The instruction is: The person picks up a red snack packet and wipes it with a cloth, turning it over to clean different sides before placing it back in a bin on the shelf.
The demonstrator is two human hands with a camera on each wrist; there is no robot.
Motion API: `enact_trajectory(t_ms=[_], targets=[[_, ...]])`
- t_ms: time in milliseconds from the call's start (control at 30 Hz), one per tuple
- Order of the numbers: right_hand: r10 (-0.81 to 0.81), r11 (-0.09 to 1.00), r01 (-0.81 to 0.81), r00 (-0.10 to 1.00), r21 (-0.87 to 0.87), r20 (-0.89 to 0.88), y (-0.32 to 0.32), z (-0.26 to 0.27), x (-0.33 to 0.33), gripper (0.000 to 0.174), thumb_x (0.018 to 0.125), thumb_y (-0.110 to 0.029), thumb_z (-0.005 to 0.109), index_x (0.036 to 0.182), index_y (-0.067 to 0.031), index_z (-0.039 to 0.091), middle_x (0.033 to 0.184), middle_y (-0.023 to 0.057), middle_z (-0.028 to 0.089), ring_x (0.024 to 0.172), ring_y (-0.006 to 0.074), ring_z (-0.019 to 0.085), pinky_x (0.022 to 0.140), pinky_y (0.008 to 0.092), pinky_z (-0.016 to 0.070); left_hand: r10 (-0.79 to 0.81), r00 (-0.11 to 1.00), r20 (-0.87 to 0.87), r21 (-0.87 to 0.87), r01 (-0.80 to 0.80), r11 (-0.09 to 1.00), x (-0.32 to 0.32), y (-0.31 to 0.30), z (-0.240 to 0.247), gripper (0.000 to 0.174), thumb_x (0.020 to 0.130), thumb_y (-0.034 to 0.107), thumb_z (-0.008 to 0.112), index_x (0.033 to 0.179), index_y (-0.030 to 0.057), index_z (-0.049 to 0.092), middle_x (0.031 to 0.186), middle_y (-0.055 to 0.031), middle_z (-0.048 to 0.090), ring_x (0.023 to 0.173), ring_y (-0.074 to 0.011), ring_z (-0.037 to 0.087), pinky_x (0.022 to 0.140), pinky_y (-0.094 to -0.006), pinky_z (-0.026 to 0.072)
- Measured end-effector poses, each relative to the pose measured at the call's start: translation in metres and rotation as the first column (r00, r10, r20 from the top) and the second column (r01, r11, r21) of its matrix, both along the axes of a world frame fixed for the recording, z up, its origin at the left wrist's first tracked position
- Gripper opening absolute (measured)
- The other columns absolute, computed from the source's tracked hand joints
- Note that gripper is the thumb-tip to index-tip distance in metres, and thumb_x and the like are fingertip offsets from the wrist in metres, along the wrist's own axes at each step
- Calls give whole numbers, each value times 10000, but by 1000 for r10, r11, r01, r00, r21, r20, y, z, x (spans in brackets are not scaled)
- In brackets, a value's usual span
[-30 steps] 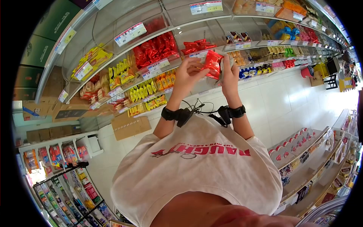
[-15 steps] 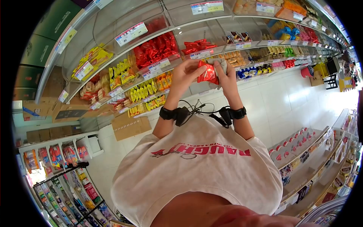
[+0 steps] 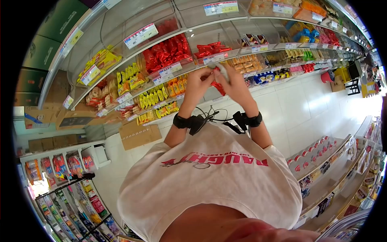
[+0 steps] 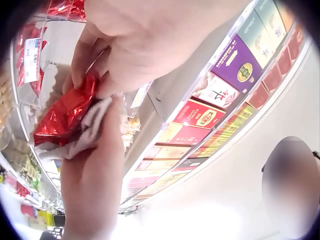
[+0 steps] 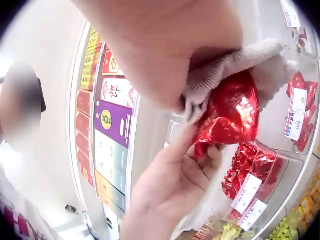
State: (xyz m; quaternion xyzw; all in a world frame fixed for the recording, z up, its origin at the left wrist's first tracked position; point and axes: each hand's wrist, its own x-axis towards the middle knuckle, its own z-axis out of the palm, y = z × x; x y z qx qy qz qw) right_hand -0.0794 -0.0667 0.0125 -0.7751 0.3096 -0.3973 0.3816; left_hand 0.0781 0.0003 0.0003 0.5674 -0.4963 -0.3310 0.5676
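A shiny red packet [image 3: 218,88] hangs between the two hands above the shirt front. My left hand [image 3: 197,84] pinches one end of it; in the right wrist view the left fingers [image 5: 212,159] are curled at the end of the packet [image 5: 230,112]. My right hand [image 3: 238,88] grips a grey-white cloth [image 3: 221,70], which lies against the packet. Seen from the left wrist, the cloth [image 4: 92,125] is wrapped partly around the red foil [image 4: 65,117], and the right thumb and palm are behind it. Part of the packet is hidden by cloth and fingers.
Clear shelf bins [image 3: 167,50] with red, yellow and orange packets and price labels curve in front of the hands. A flattened cardboard piece [image 3: 139,135] lies on the tiled floor at left. Low shelves [image 3: 326,177] stand at right. Another person [image 4: 290,185] appears in the wrist views.
The packet has come down from its raised, upright position and turned between the hands. My right hand with the cloth has moved left, closer to my left hand, and now covers more of the packet.
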Motion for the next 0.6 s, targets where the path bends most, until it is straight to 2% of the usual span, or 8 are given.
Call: enact_trajectory(t_ms=[33,67,167,367,500,600], targets=[[20,998,-28,993,-64,-120,3,-1,4,300,1005,-220,604,1168,32,596,872,237,692,792,392,681,694,446,508,-5,1000,2,10,5,1000,0,0,1,186,948,107,695,975,-76,702,800,-80,729,714,-77,644,638,-245,512],[21,1000,-21,999,3,-49,5,1,5,288,976,-204,634,1114,48,607,804,283,642,787,488,614,656,501,489,-7,1000,4,21,7,1000,2,1,2,175,951,97,686,973,-75,699,795,-76,727,711,-77,643,639,-245,510],[21,999,-18,997,40,-74,1,-6,3,267,998,-214,625,1051,48,629,829,246,658,768,435,643,645,418,490,-2,1000,-9,88,3,996,2,4,-2,163,974,105,666,1005,-54,691,806,-46,710,732,-58,626,646,-220,506],[-42,996,30,988,-80,-149,-4,-18,0,240,990,-197,637,1051,35,629,801,230,652,732,414,640,630,408,487,-11,1000,6,93,10,996,-3,5,-6,145,989,88,645,1025,-49,676,818,-41,706,750,-56,624,665,-216,499],[31,999,-30,999,21,-23,5,0,1,280,959,-232,669,978,41,610,751,256,634,714,460,620,604,462,483,126,984,124,-63,-119,991,-2,3,-3,156,962,84,663,999,-65,688,825,-101,743,721,-93,661,635,-254,496],[44,998,-45,999,35,14,7,-3,1,284,958,-239,673,981,37,612,742,242,637,695,454,617,596,453,480,100,985,139,-36,-95,995,2,4,4,156,958,88,669,1010,-56,702,853,-108,752,743,-97,679,651,-252,506]])
